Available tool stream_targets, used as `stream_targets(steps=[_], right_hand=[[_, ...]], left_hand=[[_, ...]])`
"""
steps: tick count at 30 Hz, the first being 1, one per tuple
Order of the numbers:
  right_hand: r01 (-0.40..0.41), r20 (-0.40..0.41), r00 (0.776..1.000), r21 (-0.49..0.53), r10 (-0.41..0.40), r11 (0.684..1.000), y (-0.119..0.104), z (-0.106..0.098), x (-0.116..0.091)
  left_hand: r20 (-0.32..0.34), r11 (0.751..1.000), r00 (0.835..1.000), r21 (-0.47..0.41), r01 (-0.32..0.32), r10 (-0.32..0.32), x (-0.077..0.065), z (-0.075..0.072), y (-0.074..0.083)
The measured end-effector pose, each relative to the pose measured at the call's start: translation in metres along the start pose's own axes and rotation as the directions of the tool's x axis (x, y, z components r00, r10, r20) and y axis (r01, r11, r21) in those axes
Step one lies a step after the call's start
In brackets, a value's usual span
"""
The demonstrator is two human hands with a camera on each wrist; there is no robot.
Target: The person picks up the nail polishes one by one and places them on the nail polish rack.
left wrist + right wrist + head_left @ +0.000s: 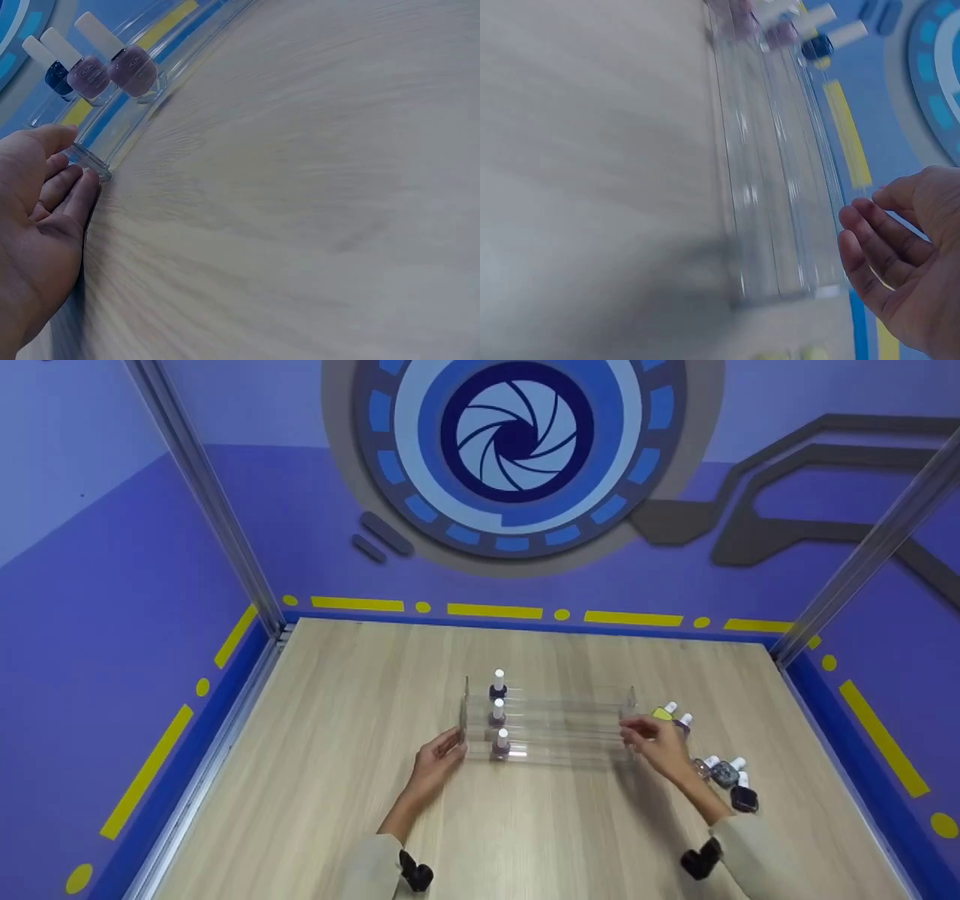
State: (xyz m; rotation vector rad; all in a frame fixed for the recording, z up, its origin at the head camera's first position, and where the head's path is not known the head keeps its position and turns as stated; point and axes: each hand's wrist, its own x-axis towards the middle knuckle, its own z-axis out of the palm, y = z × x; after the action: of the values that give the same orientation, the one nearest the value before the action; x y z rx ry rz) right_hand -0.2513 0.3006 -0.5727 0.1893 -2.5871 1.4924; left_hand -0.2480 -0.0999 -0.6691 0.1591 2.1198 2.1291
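A clear stepped display rack stands on the table between the hands. Three white-capped nail polish bottles stand at its left end, one per tier: a dark blue one at the back, a mauve one in the middle and another mauve one in front. My left hand touches the rack's left end panel with its fingertips, the thumb above the loosely bent fingers. At the right end, my right hand hovers with loosely bent fingers and nothing between them, fingertips close by the end panel.
Right of the rack, several more white-capped polish bottles lie on the table, among them a yellow one, a glittery teal one and a black one. The right forearm passes close beside them. A blue wall borders the back.
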Motion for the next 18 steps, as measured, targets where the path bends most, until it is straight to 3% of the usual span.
stream_targets(steps=[6,11,15,18], right_hand=[[-0.093,-0.057,0.995,-0.123,0.086,0.988,0.023,-0.057,-0.007],[-0.178,-0.123,0.981,-0.261,0.15,0.949,0.049,-0.097,-0.012],[-0.269,-0.159,0.961,-0.357,0.226,0.895,0.067,-0.121,-0.017],[-0.357,-0.144,0.934,-0.409,0.327,0.84,0.076,-0.135,-0.021]], left_hand=[[-0.006,1.0,1.0,0.025,0.001,-0.001,0.0,0.001,0.002],[-0.01,0.999,1.0,0.033,0.011,-0.011,0.0,0.001,0.002],[-0.007,1.0,1.0,0.024,0.008,-0.008,-0.001,0.0,0.001],[0.002,1.0,1.0,0.018,0.0,0.0,0.001,-0.001,0.001]])
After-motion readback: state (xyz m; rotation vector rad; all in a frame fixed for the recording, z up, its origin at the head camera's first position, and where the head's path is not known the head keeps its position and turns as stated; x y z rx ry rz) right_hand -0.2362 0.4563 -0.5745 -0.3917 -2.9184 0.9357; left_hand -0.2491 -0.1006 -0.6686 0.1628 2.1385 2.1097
